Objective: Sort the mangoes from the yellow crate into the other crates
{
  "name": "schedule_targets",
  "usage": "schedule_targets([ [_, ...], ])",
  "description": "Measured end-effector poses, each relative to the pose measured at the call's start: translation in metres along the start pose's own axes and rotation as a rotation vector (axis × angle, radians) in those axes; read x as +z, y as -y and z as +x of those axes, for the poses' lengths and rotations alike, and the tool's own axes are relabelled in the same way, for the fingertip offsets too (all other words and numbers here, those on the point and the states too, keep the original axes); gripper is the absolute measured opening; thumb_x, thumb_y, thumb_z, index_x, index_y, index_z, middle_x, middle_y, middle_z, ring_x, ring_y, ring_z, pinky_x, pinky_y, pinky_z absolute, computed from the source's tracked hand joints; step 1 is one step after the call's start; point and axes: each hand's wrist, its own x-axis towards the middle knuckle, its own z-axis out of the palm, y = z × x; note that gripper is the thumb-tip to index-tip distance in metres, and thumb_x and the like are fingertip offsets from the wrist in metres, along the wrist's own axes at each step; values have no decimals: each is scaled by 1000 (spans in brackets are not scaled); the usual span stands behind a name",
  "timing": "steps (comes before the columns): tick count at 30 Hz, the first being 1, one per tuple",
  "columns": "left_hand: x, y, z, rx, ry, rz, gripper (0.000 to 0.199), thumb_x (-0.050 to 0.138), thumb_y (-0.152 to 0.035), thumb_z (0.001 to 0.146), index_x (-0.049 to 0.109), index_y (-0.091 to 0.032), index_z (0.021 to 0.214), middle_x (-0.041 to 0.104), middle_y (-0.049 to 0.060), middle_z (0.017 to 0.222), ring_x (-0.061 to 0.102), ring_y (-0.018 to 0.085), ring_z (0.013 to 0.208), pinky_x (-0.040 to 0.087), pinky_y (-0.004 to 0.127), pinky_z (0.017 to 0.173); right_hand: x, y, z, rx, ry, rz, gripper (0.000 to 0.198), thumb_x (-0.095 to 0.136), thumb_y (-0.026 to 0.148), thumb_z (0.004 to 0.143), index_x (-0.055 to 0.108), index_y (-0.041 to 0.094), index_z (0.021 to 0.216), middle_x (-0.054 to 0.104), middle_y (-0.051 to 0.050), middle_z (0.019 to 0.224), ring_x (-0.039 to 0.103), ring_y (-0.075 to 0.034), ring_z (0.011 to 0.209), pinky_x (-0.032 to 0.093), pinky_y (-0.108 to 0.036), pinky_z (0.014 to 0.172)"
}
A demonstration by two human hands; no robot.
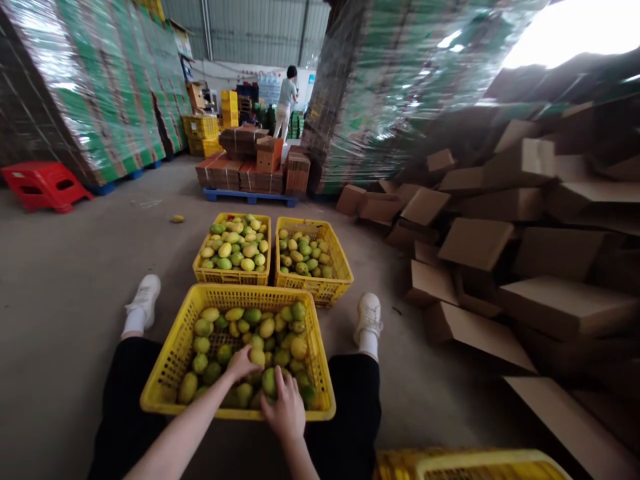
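Note:
Between my legs stands a yellow plastic crate (pixel 167 357) with many green and yellow lemons inside. My left hand (pixel 241 363) reaches into it, its fingers closed on a yellowish lemon (pixel 257 357). Close to its right, my right hand (pixel 289 408) is curled around a green lemon (pixel 269 383) near the crate's near side. More lemons (pixel 267 327) lie loosely piled around both hands, mostly toward the right half. At the left, parts of the crate's slotted floor and wall show between the fruit.
Two more yellow crates (pixel 231 275) (pixel 320 288) of lemons stand just beyond. Cardboard boxes (pixel 475 243) heap up on the right. A crate edge (pixel 480 460) shows at bottom right. A red stool (pixel 45 183), wrapped pallets (pixel 115 87), flattened cartons (pixel 240 173) and a person (pixel 287 97) are farther off.

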Motion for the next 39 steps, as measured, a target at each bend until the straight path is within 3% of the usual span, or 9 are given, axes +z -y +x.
schedule_targets([
  [4, -53, -23, -47, -132, -230, -525, 32, 73, -49, 74, 59, -28, 93, 65, -1, 82, 70, 22, 74, 54, 32, 60, -17, 11, 11, 40, -54, 167, 51, 65, 33, 73, 68, 24, 123, 72, -14, 105, 69, -40, 105, 60, -53, 89],
  [9, -99, -72, -129, -100, -450, -1083, 64, 91, -39, 55, 57, -24, 107, 68, 2, 101, 72, 24, 88, 57, 35, 74, -50, 47, 31, 193, -87, 594, 52, 75, 51, 59, 67, 26, 104, 71, -10, 104, 67, -38, 104, 53, -58, 95],
  [12, -105, -96, -156, -118, -488, -1141, 71, 87, -56, 59, 56, -22, 114, 70, 8, 109, 72, 23, 89, 56, 34, 77, -67, 76, 36, 242, -39, 730, 67, 68, 63, 66, 61, 19, 116, 71, -10, 105, 68, -31, 98, 57, -49, 89],
  [16, -101, -118, -174, -121, -472, -1272, 74, 78, -72, 63, 62, -17, 109, 72, 13, 106, 71, 23, 87, 54, 30, 70, -103, 114, 15, 298, -68, 1134, 67, 70, 61, 71, 61, 16, 119, 71, -9, 103, 68, -25, 93, 57, -38, 82],
  [23, -93, -148, -205, 99, -329, -1197, 76, 82, -67, 61, 64, -24, 121, 69, 9, 121, 63, 28, 116, 53, 39, 93, -168, 173, -16, 55, -47, 1167, 61, 85, 48, 63, 65, 20, 113, 72, -6, 106, 68, -24, 95, 57, -35, 83],
  [26, -98, -150, -211, 128, -354, -1178, 79, 93, -48, 53, 63, -25, 122, 70, 6, 118, 64, 27, 113, 50, 42, 102, -173, 184, -15, 37, -51, 1177, 64, 89, 45, 61, 63, 21, 115, 72, -6, 111, 68, -25, 100, 57, -36, 87],
  [30, -106, -144, -212, 84, -357, -1119, 74, 96, -28, 48, 67, -22, 116, 72, 4, 113, 67, 23, 102, 53, 38, 96, -167, 184, -14, 88, -4, 1208, 63, 91, 42, 59, 66, 21, 113, 72, -6, 110, 68, -25, 102, 56, -37, 89],
  [35, -108, -140, -211, -7, -434, -1114, 64, 96, -32, 48, 71, -18, 106, 74, 4, 97, 69, 20, 88, 56, 35, 87, -161, 179, -13, 212, 76, 1446, 64, 88, 50, 59, 66, 21, 112, 74, -8, 105, 69, -27, 100, 56, -43, 92],
  [39, -112, -138, -207, 11, -458, -1163, 68, 97, -37, 47, 70, -16, 106, 74, 6, 99, 69, 22, 92, 55, 35, 88, -159, 175, -9, 195, 103, 1546, 74, 87, 49, 57, 60, 24, 121, 72, -11, 114, 69, -30, 105, 53, -49, 97],
])
